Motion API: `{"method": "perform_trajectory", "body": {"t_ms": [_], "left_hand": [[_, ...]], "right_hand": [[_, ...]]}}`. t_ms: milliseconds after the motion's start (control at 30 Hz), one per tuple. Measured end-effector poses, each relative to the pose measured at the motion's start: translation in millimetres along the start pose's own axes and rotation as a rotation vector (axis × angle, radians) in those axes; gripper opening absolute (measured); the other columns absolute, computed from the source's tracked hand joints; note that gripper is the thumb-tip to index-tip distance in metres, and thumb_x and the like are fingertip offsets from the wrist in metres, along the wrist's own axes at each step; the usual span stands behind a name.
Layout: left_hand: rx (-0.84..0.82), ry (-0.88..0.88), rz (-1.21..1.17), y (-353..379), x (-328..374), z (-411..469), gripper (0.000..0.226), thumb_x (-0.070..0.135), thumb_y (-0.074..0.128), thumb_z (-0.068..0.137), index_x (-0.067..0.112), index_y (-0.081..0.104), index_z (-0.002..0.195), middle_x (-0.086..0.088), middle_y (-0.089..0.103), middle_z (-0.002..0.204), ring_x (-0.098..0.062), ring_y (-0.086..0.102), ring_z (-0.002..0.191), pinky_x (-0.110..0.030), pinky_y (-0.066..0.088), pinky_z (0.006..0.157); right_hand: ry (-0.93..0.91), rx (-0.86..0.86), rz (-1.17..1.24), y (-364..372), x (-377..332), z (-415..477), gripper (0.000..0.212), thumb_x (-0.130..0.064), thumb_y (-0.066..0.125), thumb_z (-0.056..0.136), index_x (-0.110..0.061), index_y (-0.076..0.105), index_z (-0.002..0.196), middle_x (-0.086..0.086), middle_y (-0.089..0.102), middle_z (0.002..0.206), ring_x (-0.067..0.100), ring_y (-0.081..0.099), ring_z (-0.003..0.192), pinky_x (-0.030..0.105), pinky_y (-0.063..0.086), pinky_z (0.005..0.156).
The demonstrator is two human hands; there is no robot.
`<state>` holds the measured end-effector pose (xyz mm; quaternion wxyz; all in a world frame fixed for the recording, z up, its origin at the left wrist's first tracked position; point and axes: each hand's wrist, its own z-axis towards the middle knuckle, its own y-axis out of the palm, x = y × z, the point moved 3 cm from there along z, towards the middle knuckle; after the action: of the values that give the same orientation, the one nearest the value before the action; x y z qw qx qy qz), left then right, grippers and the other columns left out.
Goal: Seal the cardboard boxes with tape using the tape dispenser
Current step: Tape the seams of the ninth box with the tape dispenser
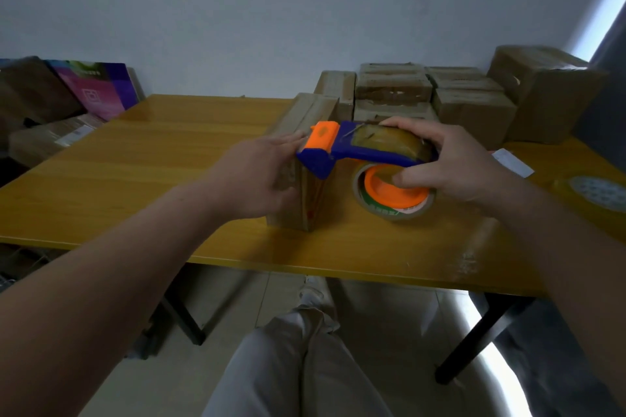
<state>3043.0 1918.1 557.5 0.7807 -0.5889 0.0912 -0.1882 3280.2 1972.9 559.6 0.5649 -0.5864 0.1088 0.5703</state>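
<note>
- Over the bench's [135, 162] middle, the right grip [450, 166] curls round the blue-and-orange tape dispenser [355, 152], thumb on the roll's orange hub.
- Its orange head sits at the top of an upright cardboard box [291, 213].
- Against that box's side rests the left grip [257, 176], fingers fairly straight.
- Behind, taped boxes [393, 88] are stacked.

Room left, boxes right
Open yellow wooden tabletop [135, 162] stretches left of 1 upright brown cardboard box [316, 111] mid-table; stacked taped cardboard boxes [474, 108] wall off the far right corner.
</note>
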Motion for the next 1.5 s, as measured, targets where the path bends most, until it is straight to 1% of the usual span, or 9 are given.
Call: {"method": "perform_trajectory", "body": {"t_ms": [233, 400, 700, 900, 1067, 1233, 1300, 1400, 1500], "left_hand": [[-0.049, -0.084, 0.069, -1.3, -0.3, 1.8, 0.076, 0.033, 0.063, 0.079, 0.027, 0.03, 0.148, 0.001, 0.036, 0.151, -0.021, 0.047, 0.127, -0.031, 0.04, 0.095], [-0.039, -0.103, 0.074, -1.7, -0.4, 2.2, 0.076, 0.026, 0.066, 0.08, 0.027, 0.032, 0.147, 0.001, 0.036, 0.151, -0.02, 0.041, 0.133, -0.031, 0.037, 0.1], [0.009, -0.111, 0.107, 0.8, -4.9, 3.1, 0.077, 0.017, 0.066, 0.078, 0.031, 0.033, 0.146, 0.006, 0.039, 0.149, -0.019, 0.046, 0.129, -0.031, 0.041, 0.094], [0.033, -0.108, 0.101, 4.0, -6.2, 3.9, 0.079, 0.013, 0.066, 0.076, 0.031, 0.033, 0.146, 0.009, 0.038, 0.149, -0.017, 0.043, 0.131, -0.03, 0.04, 0.097], [0.04, -0.114, 0.111, 3.3, -6.3, 4.0, 0.078, 0.013, 0.065, 0.077, 0.033, 0.033, 0.146, 0.01, 0.039, 0.148, -0.017, 0.045, 0.129, -0.031, 0.04, 0.098], [0.07, -0.119, 0.12, 4.3, -6.1, 5.2, 0.076, 0.014, 0.065, 0.079, 0.036, 0.034, 0.144, 0.01, 0.042, 0.146, -0.02, 0.051, 0.123, -0.033, 0.043, 0.094], [0.079, -0.116, 0.129, 4.8, -6.6, 5.5, 0.073, 0.016, 0.064, 0.081, 0.036, 0.034, 0.144, 0.009, 0.041, 0.147, -0.021, 0.052, 0.122, -0.033, 0.045, 0.091], [0.11, -0.111, 0.14, 5.2, -7.9, 4.7, 0.07, 0.018, 0.064, 0.082, 0.036, 0.036, 0.144, 0.009, 0.043, 0.145, -0.021, 0.054, 0.119, -0.032, 0.047, 0.085], [0.146, -0.111, 0.147, 6.9, -6.9, 6.0, 0.066, 0.02, 0.064, 0.084, 0.037, 0.038, 0.142, 0.009, 0.046, 0.143, -0.022, 0.057, 0.115, -0.03, 0.046, 0.079]], "right_hand": [[0.046, -0.062, -0.058, -27.4, 0.6, -13.8, 0.068, -0.01, 0.078, 0.068, -0.058, 0.053, 0.108, -0.025, 0.061, 0.098, 0.0, 0.062, 0.088, 0.021, 0.055, 0.07], [0.074, -0.078, -0.122, -27.7, 1.0, -12.7, 0.062, -0.013, 0.077, 0.068, -0.059, 0.055, 0.104, -0.008, 0.065, 0.099, 0.011, 0.064, 0.085, 0.035, 0.056, 0.075], [0.143, -0.123, -0.28, -8.1, -11.1, 11.8, 0.056, -0.023, 0.074, 0.071, -0.044, 0.056, 0.119, -0.018, 0.059, 0.093, -0.009, 0.058, 0.074, 0.008, 0.042, 0.051], [0.264, -0.14, -0.17, -8.8, -15.7, 18.6, 0.039, -0.024, 0.073, 0.069, -0.047, 0.063, 0.099, -0.014, 0.061, 0.086, 0.001, 0.057, 0.068, 0.02, 0.04, 0.059], [0.396, -0.173, -0.064, -12.4, -18.8, 23.6, 0.025, -0.018, 0.069, 0.069, -0.021, 0.072, 0.094, -0.005, 0.057, 0.057, 0.005, 0.047, 0.042, 0.018, 0.038, 0.04], [0.568, -0.186, -0.037, -16.6, -19.7, 30.8, 0.01, -0.022, 0.071, 0.069, -0.021, 0.065, 0.06, 0.0, 0.049, 0.057, 0.013, 0.043, 0.046, 0.025, 0.037, 0.047], [0.614, -0.261, -0.168, -11.0, -14.9, 28.3, 0.012, -0.024, 0.074, 0.068, -0.017, 0.07, 0.076, 0.004, 0.06, 0.071, 0.016, 0.057, 0.057, 0.027, 0.046, 0.051], [0.623, -0.245, -0.271, -4.8, -5.0, 20.9, 0.045, -0.028, 0.08, 0.062, -0.014, 0.071, 0.104, 0.009, 0.067, 0.103, 0.026, 0.065, 0.093, 0.034, 0.053, 0.072], [0.553, -0.097, -0.227, -9.9, -5.8, 21.0, 0.053, -0.043, 0.083, 0.059, -0.025, 0.068, 0.106, -0.004, 0.063, 0.102, 0.014, 0.059, 0.087, 0.024, 0.044, 0.06]]}}
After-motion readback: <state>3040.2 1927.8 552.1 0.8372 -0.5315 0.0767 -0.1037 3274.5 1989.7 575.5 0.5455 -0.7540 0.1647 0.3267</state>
